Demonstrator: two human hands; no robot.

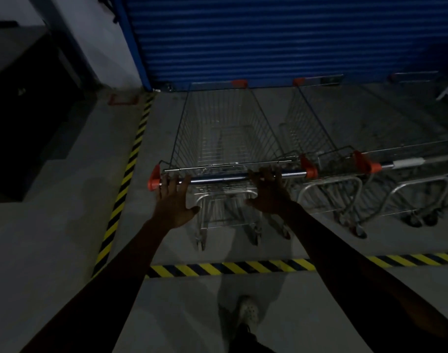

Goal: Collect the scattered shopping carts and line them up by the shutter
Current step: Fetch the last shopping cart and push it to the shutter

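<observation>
Left hand [173, 201] and right hand [267, 192] touch the cart handle [218, 178] ahead.

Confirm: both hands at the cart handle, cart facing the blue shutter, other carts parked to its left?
Wrong side: the head view shows the other carts parked to the right of the cart, not its left. The rest holds.
</observation>
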